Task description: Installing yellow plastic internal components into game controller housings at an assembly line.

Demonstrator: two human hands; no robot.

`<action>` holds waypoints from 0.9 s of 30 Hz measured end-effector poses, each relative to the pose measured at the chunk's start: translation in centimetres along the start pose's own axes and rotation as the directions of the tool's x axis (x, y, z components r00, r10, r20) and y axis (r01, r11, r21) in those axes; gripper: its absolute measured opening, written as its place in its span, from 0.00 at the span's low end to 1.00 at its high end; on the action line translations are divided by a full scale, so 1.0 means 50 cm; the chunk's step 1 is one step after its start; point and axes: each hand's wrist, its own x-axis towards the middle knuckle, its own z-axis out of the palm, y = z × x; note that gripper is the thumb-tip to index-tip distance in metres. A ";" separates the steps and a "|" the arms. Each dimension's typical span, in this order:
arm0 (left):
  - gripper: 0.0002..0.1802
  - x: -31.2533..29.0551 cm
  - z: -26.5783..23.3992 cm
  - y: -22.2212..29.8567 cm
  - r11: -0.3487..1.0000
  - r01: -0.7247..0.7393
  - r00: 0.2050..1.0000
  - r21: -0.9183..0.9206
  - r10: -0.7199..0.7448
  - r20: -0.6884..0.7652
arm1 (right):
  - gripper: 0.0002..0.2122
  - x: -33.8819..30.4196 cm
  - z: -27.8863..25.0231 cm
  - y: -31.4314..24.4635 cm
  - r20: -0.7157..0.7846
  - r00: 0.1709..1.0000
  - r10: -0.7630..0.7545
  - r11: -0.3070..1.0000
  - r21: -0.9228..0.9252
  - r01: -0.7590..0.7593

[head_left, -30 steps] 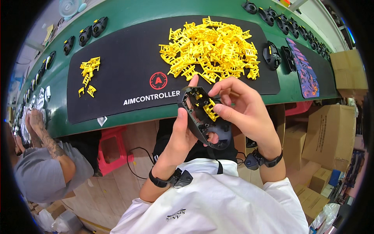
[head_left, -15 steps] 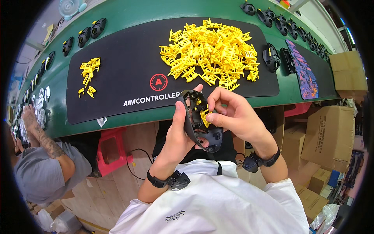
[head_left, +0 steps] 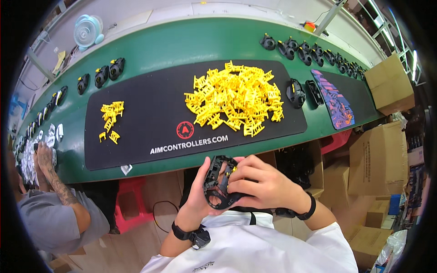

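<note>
My left hand (head_left: 196,193) grips a black game controller shell (head_left: 213,186) by its left side, just off the table's front edge. The shell is tilted, with its hollow inside facing up. My right hand (head_left: 258,182) is closed over the shell's right side, its fingers curled over the inner face and covering much of it. A bit of a yellow plastic part (head_left: 235,169) shows inside the shell beside those fingers; the rest of it is hidden. Beyond my hands, a large heap of yellow plastic clips (head_left: 236,98) lies on a black mat (head_left: 150,109).
A small group of yellow clips (head_left: 112,114) lies on the mat's left. Black controller shells (head_left: 296,93) stand at the right and along the green table (head_left: 182,41). A co-worker (head_left: 59,204) works at far left. Cardboard boxes (head_left: 380,159) stand at the right.
My view has tilted up, so the table sits lower in it. The shell has turned in my hands, and my right fingers have gone from pinching the yellow clip to covering the shell's right side.
</note>
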 end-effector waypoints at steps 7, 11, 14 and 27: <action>0.35 0.003 -0.046 0.012 0.999 -0.003 0.933 0.037 -0.011 0.361 | 0.16 -0.003 0.007 -0.009 0.021 1.000 0.012 1.000 0.021 -0.012; 0.41 0.007 0.017 0.042 0.991 -0.082 0.996 0.110 0.076 0.055 | 0.17 0.024 -0.010 0.000 -0.024 0.999 -0.030 1.000 -0.006 0.030; 0.44 0.021 0.087 0.131 0.809 -0.286 0.939 0.514 0.344 -0.019 | 0.33 0.087 -0.082 0.057 -0.023 0.999 0.049 0.997 0.057 -0.048; 0.50 0.322 0.058 0.795 -0.465 0.822 0.545 0.329 0.810 -0.216 | 0.12 0.320 -0.205 0.516 0.044 0.860 0.509 0.756 -0.501 -0.422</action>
